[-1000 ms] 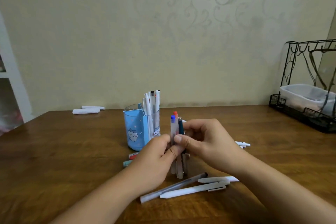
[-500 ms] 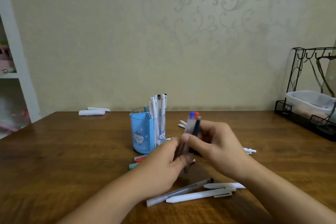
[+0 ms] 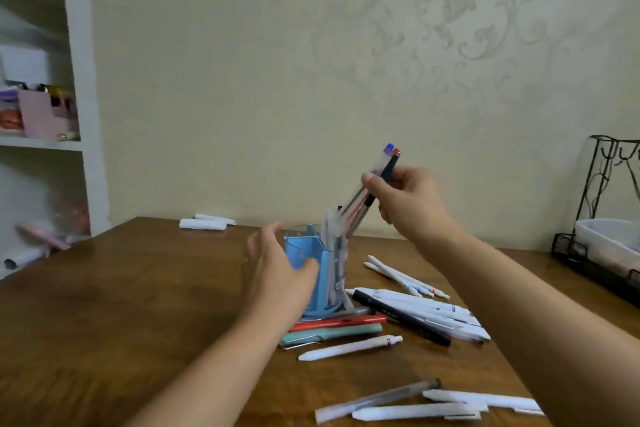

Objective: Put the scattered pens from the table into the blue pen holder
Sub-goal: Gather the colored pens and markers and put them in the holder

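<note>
The bundle's up and moving now! A moment back both my hands were fussing over it low in front of me; now my right hand (image 3: 408, 199) alone has carried the bundle of pens (image 3: 372, 189) up and over, and my left hand (image 3: 277, 270) has let go and dropped to the blue pen holder (image 3: 306, 265).

Right hand first: thumb and fingers are pinched round the bundle near its upper half, the blue and red caps sticking out above my fingertips, the tips slanting down below my fingers toward the holder's mouth. The lower ends look to be just at the rim or barely inside; motion blur stops me telling which.

Left hand: fingers relaxed and spread, cupped against the near side of the holder, steadying it rather than gripping, as far as I can tell.

What that means: this bunch is nearly home, and I judge a straight drop will seat it among the white pens already standing in there.

Plenty left, though! Just below my left wrist lie a red pen (image 3: 332, 322) and a teal pen (image 3: 329, 332), a black marker (image 3: 401, 321) and a heap of white pens (image 3: 429, 312) under my right forearm, and more white ones on the table (image 3: 121, 305) nearest me.
</note>
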